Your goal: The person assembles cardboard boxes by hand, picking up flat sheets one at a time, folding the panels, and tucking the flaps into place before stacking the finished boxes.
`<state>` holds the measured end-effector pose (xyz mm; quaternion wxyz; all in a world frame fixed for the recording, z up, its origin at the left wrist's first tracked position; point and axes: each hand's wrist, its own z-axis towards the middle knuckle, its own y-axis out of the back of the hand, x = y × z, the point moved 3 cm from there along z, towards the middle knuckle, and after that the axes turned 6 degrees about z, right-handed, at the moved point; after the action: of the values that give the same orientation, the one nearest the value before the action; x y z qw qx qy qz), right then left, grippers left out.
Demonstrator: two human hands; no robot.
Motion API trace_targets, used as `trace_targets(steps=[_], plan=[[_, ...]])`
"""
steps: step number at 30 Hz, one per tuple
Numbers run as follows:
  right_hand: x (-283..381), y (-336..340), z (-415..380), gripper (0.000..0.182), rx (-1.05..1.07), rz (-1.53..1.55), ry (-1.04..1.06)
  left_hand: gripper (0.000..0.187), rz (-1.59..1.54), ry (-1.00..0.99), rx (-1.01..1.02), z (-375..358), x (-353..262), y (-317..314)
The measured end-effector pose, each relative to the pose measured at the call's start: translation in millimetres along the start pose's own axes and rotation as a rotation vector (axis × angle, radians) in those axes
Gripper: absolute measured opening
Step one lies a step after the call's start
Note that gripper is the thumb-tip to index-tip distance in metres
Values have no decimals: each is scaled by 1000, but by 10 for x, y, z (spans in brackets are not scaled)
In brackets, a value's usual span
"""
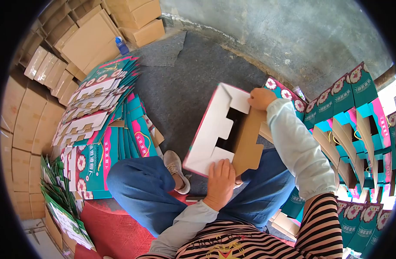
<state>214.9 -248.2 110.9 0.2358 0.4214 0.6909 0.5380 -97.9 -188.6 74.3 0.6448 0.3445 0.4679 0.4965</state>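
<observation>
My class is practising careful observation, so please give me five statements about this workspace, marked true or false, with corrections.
1. The left hand and the right hand both touch the white and brown cardboard box. True.
2. The box's upward-facing end is sealed shut. False: it is open, with a dark gap between its flaps.
3. The blue plastic bottle stands on the red mat. False: it is beside the brown cardboard cartons, away from the mat.
4. The person wears blue trousers and a striped top. True.
5. The person's visible shoe is bright green. False: it is a pale colour.
</observation>
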Motion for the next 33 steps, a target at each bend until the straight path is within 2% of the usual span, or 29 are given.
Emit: trace_targets(steps=[1, 4, 7, 8, 11, 12, 15, 16, 19, 22, 25, 26, 29, 30, 31, 32, 33], plan=[[-74, 2, -27, 34, 10, 3, 5, 38, 10, 27, 0, 12, 85, 61], [-277, 41, -200, 45, 166, 278, 65, 32, 4, 97, -42, 55, 493, 271], [-260, -15, -399, 59, 370, 545, -89, 23, -17, 150, -126, 43, 862, 351], [-225, -34, -456, 70, 368, 610, -21, 21, -16, 169, -147, 34, 947, 360], [-204, -217, -471, 79, 344, 836, 20, 15, -118, 313, -142, -5, 1082, 366], [-187, -184, -489, 85, 317, 741, 49, 20, -98, 295, -169, -18, 1106, 339], [-39, -81, -604, 85, 195, 738, 49, 29, -161, 453, -227, -14, 1178, 226], [-31, -94, -629, 84, 146, 783, 42, 43, -161, 445, -269, 8, 1171, 212], [8, -137, -599, 79, 47, 892, 59, 51, -180, 555, -311, 72, 1129, 223], [-134, -209, -406, 67, 21, 1003, 26, 52, -159, 549, -316, 62, 1154, 192], [-451, -299, -219, 62, -264, 823, 47, 45, -132, 512, -294, 37, 1137, 174], [-599, -276, -246, 56, -281, 618, 152, 43, -119, 486, -298, 15, 1135, 166], [-1638, -717, -271, 50, 191, -53, -162, 36, -151, 457, -286, 28, 1118, 162], [-1712, -608, -539, 48, 378, -267, -304, 34, -164, 467, -284, 14, 1135, 171], [-1990, -703, -658, 44, 344, -395, -307, 33, -179, 464, -282, 10, 1144, 172], [-1837, -506, -774, 35, 296, -415, -380, 32, -181, 470, -281, 16, 1134, 173], [-1473, -230, -886, 35, 129, -250, -285, 31, -179, 479, -275, 6, 1126, 180]])
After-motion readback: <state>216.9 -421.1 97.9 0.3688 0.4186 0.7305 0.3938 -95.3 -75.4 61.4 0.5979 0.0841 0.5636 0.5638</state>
